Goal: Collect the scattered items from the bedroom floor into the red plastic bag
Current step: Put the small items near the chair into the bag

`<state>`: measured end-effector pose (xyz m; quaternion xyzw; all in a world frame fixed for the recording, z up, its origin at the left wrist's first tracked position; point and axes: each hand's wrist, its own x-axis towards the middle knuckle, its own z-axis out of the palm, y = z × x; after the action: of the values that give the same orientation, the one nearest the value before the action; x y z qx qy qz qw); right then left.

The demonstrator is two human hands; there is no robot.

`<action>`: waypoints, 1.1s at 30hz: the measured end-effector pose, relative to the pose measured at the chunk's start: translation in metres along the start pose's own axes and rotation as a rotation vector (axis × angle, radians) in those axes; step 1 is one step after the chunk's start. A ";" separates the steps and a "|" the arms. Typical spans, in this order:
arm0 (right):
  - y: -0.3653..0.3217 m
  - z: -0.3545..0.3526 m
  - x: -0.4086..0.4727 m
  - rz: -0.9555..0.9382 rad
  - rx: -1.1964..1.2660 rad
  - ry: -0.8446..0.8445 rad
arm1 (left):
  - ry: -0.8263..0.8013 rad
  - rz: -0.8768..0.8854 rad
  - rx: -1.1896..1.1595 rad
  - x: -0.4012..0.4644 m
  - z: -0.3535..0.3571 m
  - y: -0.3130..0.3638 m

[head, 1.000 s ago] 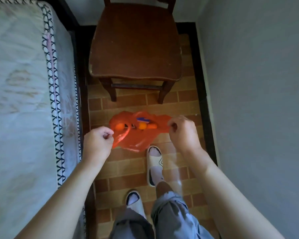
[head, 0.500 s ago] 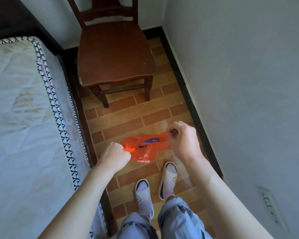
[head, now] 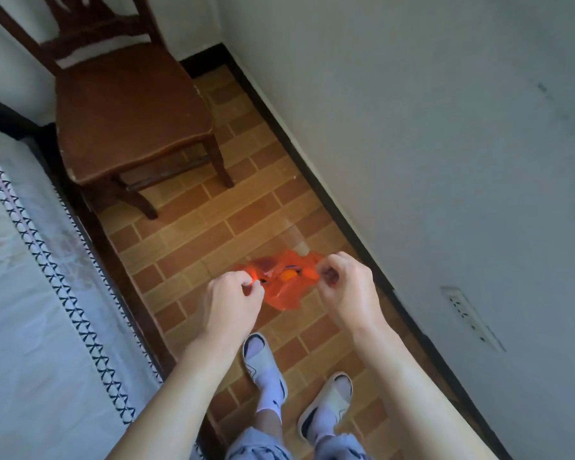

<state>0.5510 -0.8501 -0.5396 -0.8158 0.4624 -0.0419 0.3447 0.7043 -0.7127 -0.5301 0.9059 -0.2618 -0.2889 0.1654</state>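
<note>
- Red plastic bag (head: 284, 283) hangs between both hands above brick floor (head: 193, 234), stretched w/ orange & blue items inside.
- Left hand (head: 231, 303) pinches bag's left edge, fingers curled; right hand (head: 346, 290) pinches right edge.
- Wooden chair (head: 127, 111) ahead, bed (head: 24, 277) at left, wall (head: 445, 144) at right; slippered feet (head: 266, 370) below bag.
</note>
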 end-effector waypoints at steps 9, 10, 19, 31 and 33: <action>0.081 -0.056 -0.076 0.164 0.117 0.067 | -0.053 0.211 0.044 -0.055 0.068 0.090; 0.091 -0.063 -0.086 0.179 0.125 0.076 | -0.061 0.228 0.062 -0.062 0.074 0.099; 0.177 -0.104 -0.166 0.369 0.215 0.180 | -0.135 0.380 0.193 -0.106 0.139 0.159; 0.305 -0.108 -0.221 0.627 0.333 0.300 | -0.392 0.516 0.213 -0.147 0.280 0.216; 0.323 -0.108 -0.226 0.661 0.344 0.295 | -0.461 0.501 0.214 -0.150 0.300 0.219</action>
<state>0.1461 -0.8372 -0.5956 -0.5386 0.7308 -0.1221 0.4011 0.3342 -0.8486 -0.5996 0.7369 -0.5349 -0.4070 0.0717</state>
